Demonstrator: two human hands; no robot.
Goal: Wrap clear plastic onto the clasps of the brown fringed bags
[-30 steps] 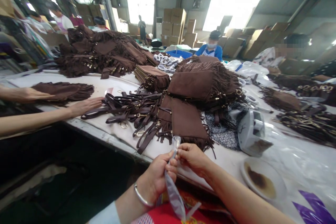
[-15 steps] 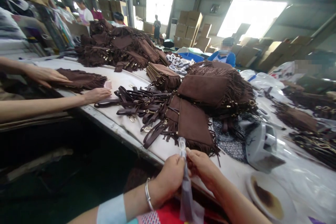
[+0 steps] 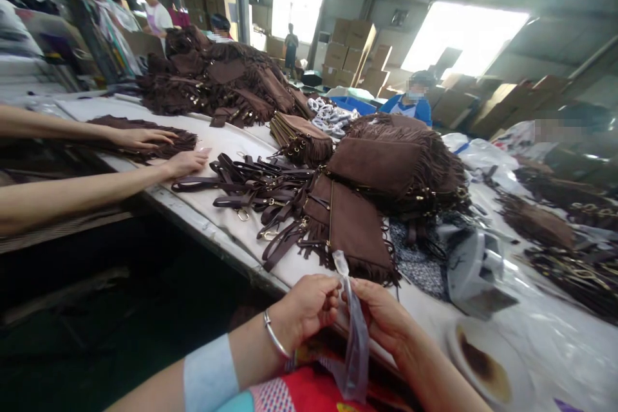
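Note:
A narrow, translucent plastic sleeve (image 3: 356,341) hangs at the table's front edge, its bunched top end over a brown fringed bag. My right hand (image 3: 383,315) pinches it from the right, just below the bunched end. On the other side my left hand (image 3: 309,306), a bracelet at its wrist, has its fingers curled and their tips pressed at the same spot. Beyond lies the brown fringed bag (image 3: 360,225) with a zip, next to a stack of such bags (image 3: 381,164). Several dark wrist straps (image 3: 261,190) with gold clasps lie to its left.
A co-worker's hands (image 3: 186,161) rest by another fringed piece (image 3: 145,135) at left. A big heap of brown bags (image 3: 222,77) stands behind. At right are a tape dispenser (image 3: 477,273), a tape roll (image 3: 487,360) and clear plastic sheeting (image 3: 564,322).
The sleeve's lower end has swung right and opened out from its narrower hang. My left fingers have loosened and shifted slightly left. A co-worker's farther hand has slid right over the fringed piece.

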